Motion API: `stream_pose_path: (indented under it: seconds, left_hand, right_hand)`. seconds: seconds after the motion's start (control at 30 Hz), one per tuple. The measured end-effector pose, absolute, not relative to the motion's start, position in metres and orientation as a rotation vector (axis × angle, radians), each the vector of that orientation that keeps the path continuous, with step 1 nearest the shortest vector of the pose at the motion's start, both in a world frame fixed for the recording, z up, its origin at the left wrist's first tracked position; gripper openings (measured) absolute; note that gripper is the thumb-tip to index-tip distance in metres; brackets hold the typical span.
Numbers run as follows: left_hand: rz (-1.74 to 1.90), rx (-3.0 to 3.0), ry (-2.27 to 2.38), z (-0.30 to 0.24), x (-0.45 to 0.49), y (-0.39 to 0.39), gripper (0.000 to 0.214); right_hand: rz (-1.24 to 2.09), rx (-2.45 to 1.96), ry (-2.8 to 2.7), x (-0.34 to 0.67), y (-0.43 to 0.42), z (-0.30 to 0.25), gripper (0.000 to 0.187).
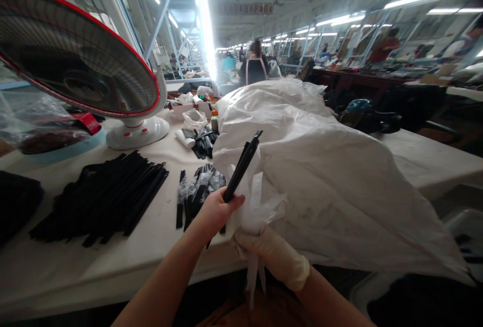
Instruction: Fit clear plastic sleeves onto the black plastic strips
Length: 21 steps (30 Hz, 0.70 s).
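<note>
My left hand [219,209] is bare and closed around a bundle of black strips [243,166], which points up and away. My right hand [269,251] wears a pale glove and grips a bunch of thin white plastic strips [258,216]; their ends hang below and fan out above the fist. Under and beside my left wrist lie several black bundles wrapped in clear plastic [202,186]. A large pile of loose black strips [101,196] spreads over the table to the left. The big white sack [324,176] fills the right side, just beyond my right hand.
A red-rimmed fan [132,133] stands at the back left, near a light blue tray [71,146] holding a plastic bag. More black strips [205,141] and small items lie behind the bundles. The pale tabletop [158,246] ends close to me. People work farther back.
</note>
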<state>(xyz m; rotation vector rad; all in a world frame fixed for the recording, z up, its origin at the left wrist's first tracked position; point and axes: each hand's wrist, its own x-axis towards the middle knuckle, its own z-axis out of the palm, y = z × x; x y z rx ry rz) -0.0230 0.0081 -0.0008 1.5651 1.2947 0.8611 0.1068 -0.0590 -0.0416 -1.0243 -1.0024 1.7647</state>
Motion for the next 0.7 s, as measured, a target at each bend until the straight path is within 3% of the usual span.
stream_pose_path:
  seconds: [0.17,0.4,0.7]
  left_hand:
    - [0.889,1.567,1.268,0.003,-0.016,0.012,0.026]
    - [0.756,1.199,1.204,0.000,-0.041,-0.034,0.051]
    - [0.755,0.984,1.292,-0.022,-0.046,-0.083,0.055]
  right_hand:
    - [1.837,-1.005,-0.927,0.105,-0.057,-0.046,0.026]
    - [1.715,-0.851,-0.436,0.129,-0.033,-0.017,0.043]
    - [1.729,-0.668,-0.173,0.131,-0.011,-0.018,0.026]
